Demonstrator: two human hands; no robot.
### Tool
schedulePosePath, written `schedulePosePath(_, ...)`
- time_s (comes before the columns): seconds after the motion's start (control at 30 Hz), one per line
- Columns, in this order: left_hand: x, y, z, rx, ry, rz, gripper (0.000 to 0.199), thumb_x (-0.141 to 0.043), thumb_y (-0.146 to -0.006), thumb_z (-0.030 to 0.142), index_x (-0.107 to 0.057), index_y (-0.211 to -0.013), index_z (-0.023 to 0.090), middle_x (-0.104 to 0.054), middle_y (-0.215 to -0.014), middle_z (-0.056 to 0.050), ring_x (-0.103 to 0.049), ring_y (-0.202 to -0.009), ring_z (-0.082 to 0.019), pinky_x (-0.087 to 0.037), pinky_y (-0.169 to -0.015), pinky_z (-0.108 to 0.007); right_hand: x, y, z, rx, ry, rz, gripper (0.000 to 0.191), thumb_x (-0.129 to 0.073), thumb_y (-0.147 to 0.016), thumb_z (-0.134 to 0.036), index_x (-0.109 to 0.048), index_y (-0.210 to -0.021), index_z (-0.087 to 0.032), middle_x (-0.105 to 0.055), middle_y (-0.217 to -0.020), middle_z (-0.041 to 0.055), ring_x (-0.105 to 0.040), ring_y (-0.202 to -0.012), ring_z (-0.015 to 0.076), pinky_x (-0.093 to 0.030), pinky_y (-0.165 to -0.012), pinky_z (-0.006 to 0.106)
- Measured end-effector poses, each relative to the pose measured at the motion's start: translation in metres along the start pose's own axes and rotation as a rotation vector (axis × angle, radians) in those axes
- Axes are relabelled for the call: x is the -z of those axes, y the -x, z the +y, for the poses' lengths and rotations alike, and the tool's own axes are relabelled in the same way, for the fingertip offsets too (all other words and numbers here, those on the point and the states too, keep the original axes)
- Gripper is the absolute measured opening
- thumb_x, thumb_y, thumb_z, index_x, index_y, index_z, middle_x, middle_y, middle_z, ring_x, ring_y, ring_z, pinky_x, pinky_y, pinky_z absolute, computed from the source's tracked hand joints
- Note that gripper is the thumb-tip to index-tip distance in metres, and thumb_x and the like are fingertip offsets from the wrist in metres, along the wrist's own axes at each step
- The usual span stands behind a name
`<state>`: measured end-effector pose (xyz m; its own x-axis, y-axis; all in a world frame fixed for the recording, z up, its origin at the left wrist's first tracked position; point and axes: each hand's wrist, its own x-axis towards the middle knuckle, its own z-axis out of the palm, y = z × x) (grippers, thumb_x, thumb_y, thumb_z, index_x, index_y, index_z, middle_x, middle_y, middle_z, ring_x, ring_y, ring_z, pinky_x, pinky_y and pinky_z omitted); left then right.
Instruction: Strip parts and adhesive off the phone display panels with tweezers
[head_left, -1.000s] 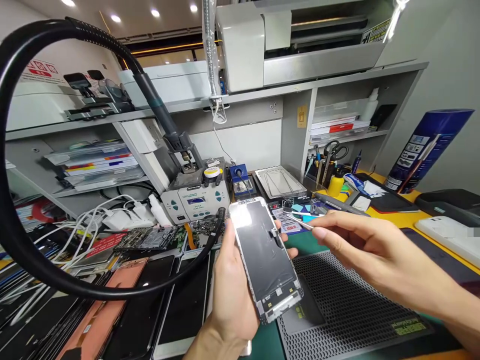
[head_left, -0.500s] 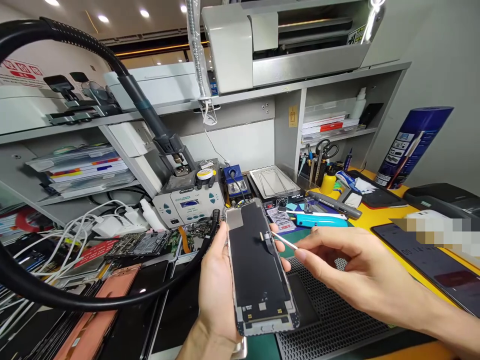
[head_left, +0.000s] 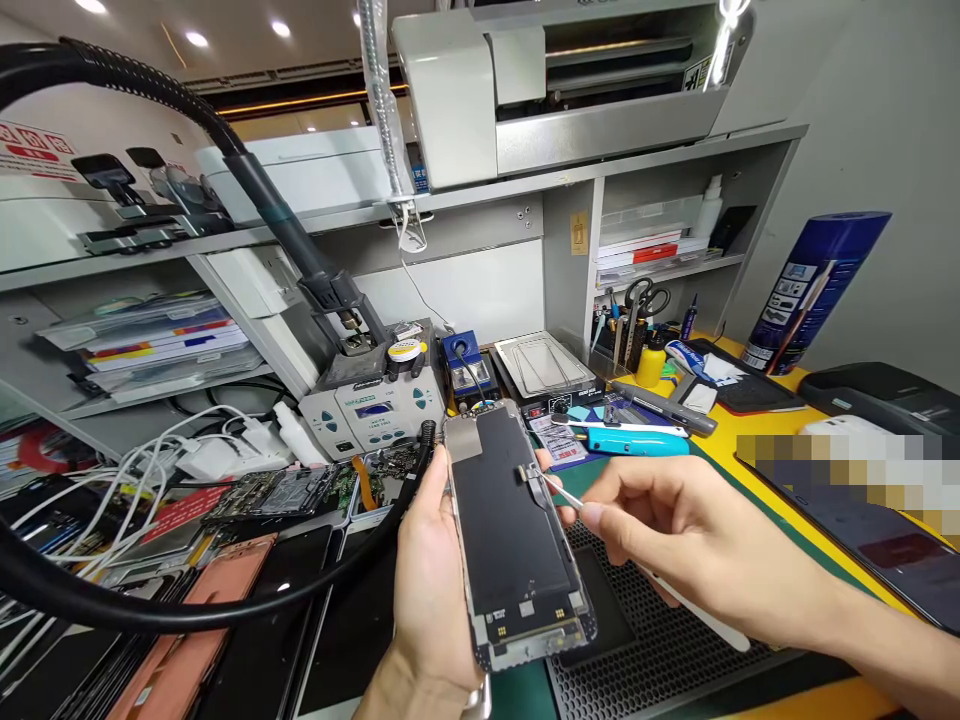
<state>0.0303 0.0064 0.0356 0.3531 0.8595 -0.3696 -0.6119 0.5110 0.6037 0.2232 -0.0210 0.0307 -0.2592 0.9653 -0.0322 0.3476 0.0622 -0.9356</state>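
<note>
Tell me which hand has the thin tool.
The right hand: its thumb and fingers pinch the tool, pointed at the screen. The left hand holds the screen itself.

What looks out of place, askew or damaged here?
The white cables on the left: they lie in a loose, looping tangle beside the circuit boards. No obvious damage shows on the phone screen in the left hand.

Single head-worn view, forward and downward, close over the workbench (head_left: 726, 428), shelf (head_left: 675, 156) beyond
</note>
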Motion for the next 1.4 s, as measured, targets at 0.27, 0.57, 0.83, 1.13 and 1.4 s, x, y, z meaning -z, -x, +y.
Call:
schedulePosePath(0.27, -0.001, 0.001, -0.001, -0.04, -0.008, 0.048, 0.058, -0.04, -0.098, 0.053, -0.069, -0.119, 0.007, -0.078, -0.092, -0.014, -0.075, -0.076, -0.028, -0.059, -0.076, -0.042, -0.009, -0.006, -0.004, -0.074, -0.278, -0.062, 0.039, -0.061, -0.093, -0.056, -0.053, -0.081, -0.019, -0.058, -0.065, -0.0063, -0.049, -0.036, 0.0042, -0.037, -0.036, 0.016)
schedulePosePath(0.57, -0.002, 0.001, -0.002, -0.048, -0.014, 0.048, 0.06, -0.038, -0.098, 0.055, -0.069, -0.117, 0.008, -0.078, -0.089, -0.014, -0.074, -0.075, -0.027, -0.06, -0.074, -0.041, -0.008, -0.013, 0.003, -0.106, -0.511, -0.21, 0.035, -0.064, -0.093, -0.049, -0.05, -0.081, -0.019, -0.065, -0.07, -0.0052, -0.057, -0.037, 0.0057, -0.037, -0.036, 0.016)
schedulePosePath(0.83, 0.003, -0.001, -0.005, -0.088, 0.01, -0.033, 0.06, -0.04, -0.098, 0.058, -0.069, -0.118, 0.01, -0.077, -0.099, -0.015, -0.075, -0.076, -0.03, -0.06, -0.067, -0.042, -0.013, -0.013, 0.006, -0.097, -0.481, -0.186, 0.033, -0.064, -0.093, -0.049, -0.049, -0.083, -0.021, -0.064, -0.071, -0.0055, -0.059, -0.041, 0.0075, -0.041, -0.039, 0.018)
schedulePosePath(1.13, 0.001, -0.003, -0.008, -0.025, 0.005, 0.06, 0.067, -0.04, -0.095, 0.063, -0.07, -0.118, 0.008, -0.076, -0.092, -0.014, -0.073, -0.077, -0.027, -0.059, -0.075, -0.042, -0.021, -0.008, 0.001, -0.117, -0.291, -0.077, 0.033, -0.069, -0.089, -0.045, -0.047, -0.081, -0.022, -0.059, -0.071, -0.0077, -0.058, -0.037, 0.008, -0.038, -0.028, 0.014)
schedulePosePath(1.4, 0.0, -0.004, -0.01, -0.026, 0.007, 0.039, 0.066, -0.038, -0.096, 0.063, -0.072, -0.112, 0.009, -0.076, -0.09, -0.014, -0.072, -0.08, -0.026, -0.058, -0.078, -0.039, -0.025, -0.008, 0.008, -0.076, -0.195, -0.055, 0.028, -0.061, -0.094, -0.043, -0.044, -0.082, -0.024, -0.055, -0.071, -0.0074, -0.057, -0.039, 0.0074, -0.035, -0.029, 0.013)
